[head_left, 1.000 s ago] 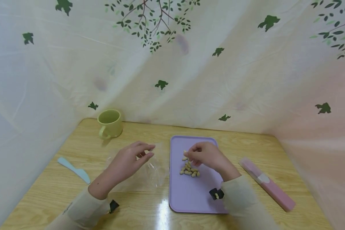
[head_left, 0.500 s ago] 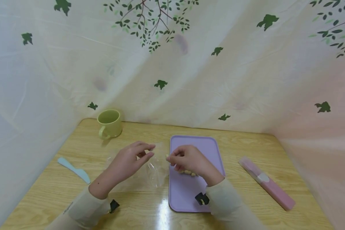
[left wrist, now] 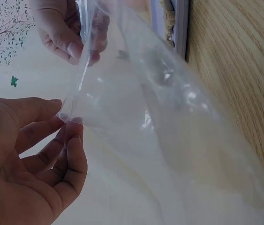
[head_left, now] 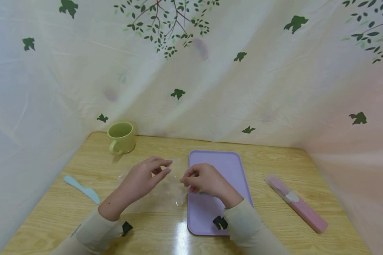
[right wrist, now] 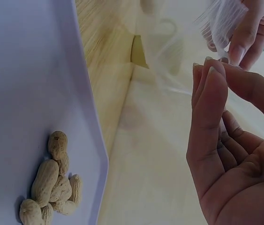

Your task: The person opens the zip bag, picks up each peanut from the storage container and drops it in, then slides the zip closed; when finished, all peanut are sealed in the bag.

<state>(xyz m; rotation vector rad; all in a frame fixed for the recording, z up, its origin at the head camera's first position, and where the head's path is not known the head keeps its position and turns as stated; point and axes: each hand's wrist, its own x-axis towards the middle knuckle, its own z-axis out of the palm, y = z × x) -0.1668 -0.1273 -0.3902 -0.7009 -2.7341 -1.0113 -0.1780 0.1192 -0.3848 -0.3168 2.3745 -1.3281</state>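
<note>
A clear plastic bag (left wrist: 146,117) hangs in the left wrist view with its edge between the thumb and fingers of my left hand (head_left: 145,177). My right hand (head_left: 202,179) is at the bag's edge, over the left side of the purple tray (head_left: 207,219). Its fingertips (right wrist: 211,77) are pinched together, with a small brown bit of a peanut just showing between them; the rest is hidden. A heap of several unshelled peanuts (right wrist: 45,183) lies on the tray in the right wrist view. In the head view, my right hand covers the heap.
A green mug (head_left: 121,138) stands at the back left of the wooden table (head_left: 159,233). A light blue plastic knife (head_left: 83,189) lies at the left. A long pink case (head_left: 297,203) lies to the right of the tray.
My right hand has moved left from over the peanuts to the bag, with a pale peanut at its fingertips half a second ago. The bag has shifted slightly; my left hand has stayed in place.
</note>
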